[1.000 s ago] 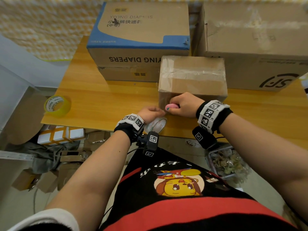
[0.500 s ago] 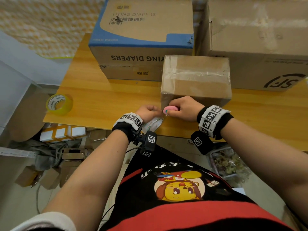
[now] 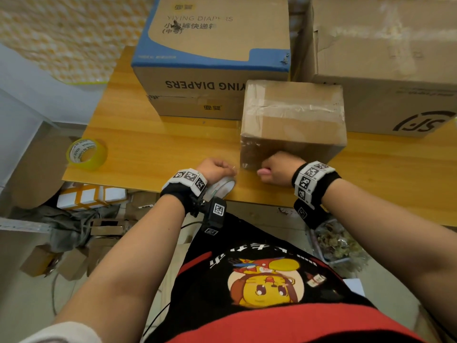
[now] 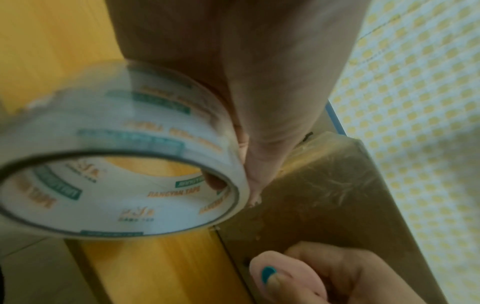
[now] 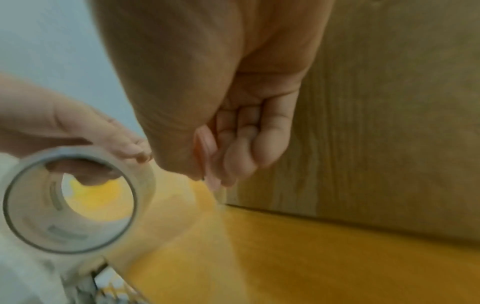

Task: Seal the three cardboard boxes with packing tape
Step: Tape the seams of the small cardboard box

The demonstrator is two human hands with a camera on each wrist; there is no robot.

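Wooden table point(image 3: 160, 144), three cardboard boxes point(image 3: 293, 120), patterned wall point(image 3: 61, 33)

A packing or storeroom corner. Cardboard boxes point(image 3: 291, 120) crowd the far edge of the wooden tabletop point(image 3: 158, 147), a tape roll point(image 3: 86, 153) sits at its left corner. Box scraps point(image 3: 74, 243) litter the floor below.

The left hand point(image 4: 233, 82) grips a clear tape roll point(image 4: 116, 164) (one finger through its core) beside a taped cardboard box point(image 4: 324, 195); the right hand point(image 4: 324, 277) touches the box.
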